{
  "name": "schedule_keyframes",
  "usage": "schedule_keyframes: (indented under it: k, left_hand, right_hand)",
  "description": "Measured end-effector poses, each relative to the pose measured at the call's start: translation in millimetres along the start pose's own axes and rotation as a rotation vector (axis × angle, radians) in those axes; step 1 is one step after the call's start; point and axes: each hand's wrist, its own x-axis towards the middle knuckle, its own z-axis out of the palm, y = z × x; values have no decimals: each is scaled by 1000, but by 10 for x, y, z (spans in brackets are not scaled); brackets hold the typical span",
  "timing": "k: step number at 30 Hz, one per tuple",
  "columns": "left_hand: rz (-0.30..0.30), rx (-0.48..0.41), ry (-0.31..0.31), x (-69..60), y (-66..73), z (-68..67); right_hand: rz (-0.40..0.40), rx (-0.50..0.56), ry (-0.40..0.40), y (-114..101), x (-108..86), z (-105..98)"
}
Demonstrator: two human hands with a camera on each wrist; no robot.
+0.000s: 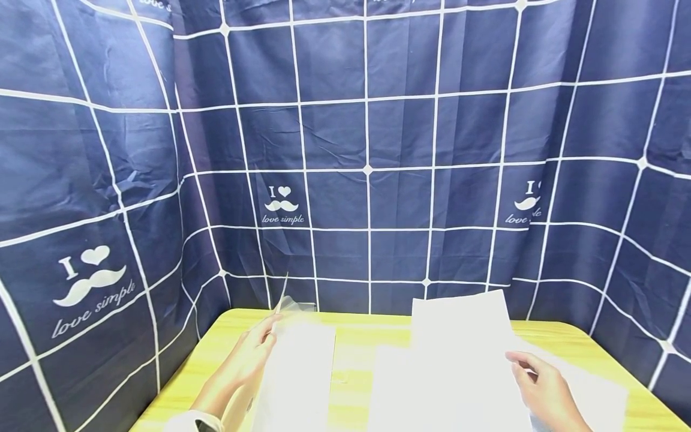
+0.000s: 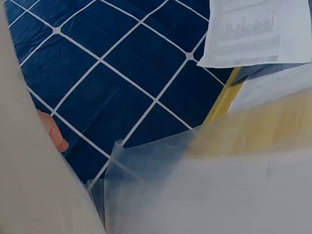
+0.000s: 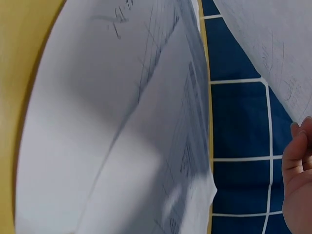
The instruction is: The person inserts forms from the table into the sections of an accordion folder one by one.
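My left hand (image 1: 245, 354) holds up the edge of a pale leaf on the table's left side. In the left wrist view, fingertips (image 2: 56, 132) curl past the rim of this leaf (image 2: 34, 161). Beside it lies a clear plastic sleeve (image 2: 146, 165) with a whitish sheet, washed out by glare in the head view. On the right, my right hand (image 1: 542, 384) pinches the edge of a raised paper sheet (image 1: 459, 348). Faint writing shows on that sheet (image 3: 273, 53) in the right wrist view. Part of the left hand is hidden behind the leaf.
More papers (image 1: 588, 384) lie under and right of the raised sheet, with printing and handwriting (image 3: 117, 19) on them. The yellow wood-grain table (image 1: 353, 348) shows between the two groups. A dark blue curtain with white lines (image 1: 399, 138) hangs around the table.
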Motion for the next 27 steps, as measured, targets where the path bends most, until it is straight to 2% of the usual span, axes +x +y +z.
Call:
schedule_keyframes:
  k: [14,21,27]
  left_hand:
    - [-6,3,-2,4,4,4]
    - [-3,-1,1,11,-6,16]
    - [3,-4,-1,14,-25,16]
  right_hand:
    - [-1,40,-64,-243,22,204]
    - [-32,64,-31,-307,10,306]
    - [-27,92,-56,-377,-6,399]
